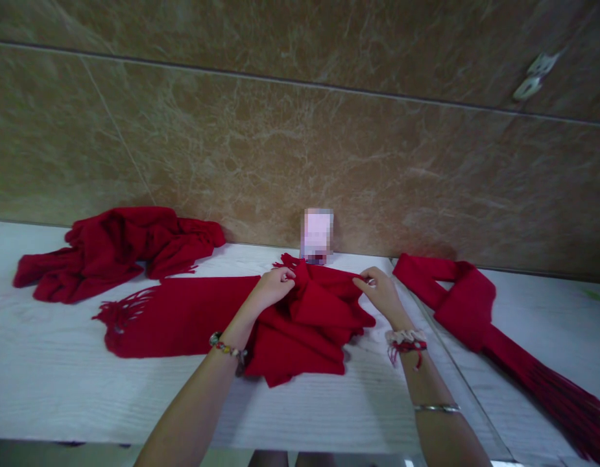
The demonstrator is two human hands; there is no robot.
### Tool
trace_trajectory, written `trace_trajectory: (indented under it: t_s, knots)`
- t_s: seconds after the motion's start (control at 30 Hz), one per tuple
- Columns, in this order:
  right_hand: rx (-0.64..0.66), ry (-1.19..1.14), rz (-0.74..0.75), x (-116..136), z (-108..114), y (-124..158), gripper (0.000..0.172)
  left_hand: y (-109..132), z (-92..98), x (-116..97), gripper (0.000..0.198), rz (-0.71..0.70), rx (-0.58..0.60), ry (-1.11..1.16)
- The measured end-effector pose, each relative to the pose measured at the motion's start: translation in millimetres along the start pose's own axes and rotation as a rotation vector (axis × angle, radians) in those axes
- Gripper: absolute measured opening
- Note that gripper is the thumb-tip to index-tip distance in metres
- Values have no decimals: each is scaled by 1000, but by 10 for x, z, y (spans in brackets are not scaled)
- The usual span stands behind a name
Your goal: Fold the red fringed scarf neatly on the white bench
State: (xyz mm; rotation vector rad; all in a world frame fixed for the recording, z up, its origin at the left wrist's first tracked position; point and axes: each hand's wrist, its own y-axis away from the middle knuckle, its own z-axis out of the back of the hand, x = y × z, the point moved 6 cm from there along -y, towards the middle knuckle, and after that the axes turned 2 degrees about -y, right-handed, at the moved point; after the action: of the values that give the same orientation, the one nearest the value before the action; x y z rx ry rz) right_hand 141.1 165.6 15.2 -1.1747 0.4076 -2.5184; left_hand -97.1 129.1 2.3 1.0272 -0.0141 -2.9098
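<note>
A red fringed scarf (183, 318) lies in front of me, flat at its left end and bunched in loose folds at the middle. My left hand (276, 287) is closed on the upper edge of the bunched part, fingers curled. At the right edge of the same folds, my right hand (378, 292) pinches the cloth between thumb and fingers. The fringe at the left end spreads over the white surface, and a bit of fringe pokes out at the top beside my left hand.
A crumpled red scarf (119, 253) lies at the back left. To the right, a folded red scarf (468, 301) trails long fringe toward the front edge. A blurred upright phone-like object (318, 235) leans on the brown marbled wall (261, 149). All rest on a white wood-grain table (148, 402).
</note>
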Motion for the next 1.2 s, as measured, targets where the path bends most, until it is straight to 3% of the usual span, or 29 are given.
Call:
trace_trajectory:
  t_s: [0.1, 0.2, 0.33, 0.4, 0.5, 0.63, 0.8, 0.9, 1.1, 1.2]
  knots:
    - [298, 29, -68, -59, -147, 31, 10, -25, -101, 60, 21, -6, 114, -69]
    - [568, 82, -109, -145, -260, 118, 12, -39, -136, 121, 25, 5, 140, -96]
    - [684, 82, -116, -171, -273, 177, 9, -62, -189, 173, 9, -20, 140, -79]
    - [653, 61, -125, -147, -259, 168, 9, -79, -230, 189, 21, -50, 140, -43]
    - [544, 53, -147, -115, -262, 132, 27, -97, -287, 186, 37, -106, 166, 66]
    - [465, 97, -164, -131, -383, 110, 20, -110, -250, 146, 32, -107, 134, 95]
    - [295, 83, -194, -181, -478, 73, 35, -77, -92, -37, 25, -171, 10, 103]
    - [244, -28, -225, -197, -487, 54, 24, -49, -48, -90, 22, -177, 0, 138]
    - [71, -252, -196, -185, -194, -23, 16, -41, 143, 21, 19, -29, -214, 153]
    - [-26, -439, -114, -103, 36, -28, 18, -27, 173, -23, 23, -40, -221, 163]
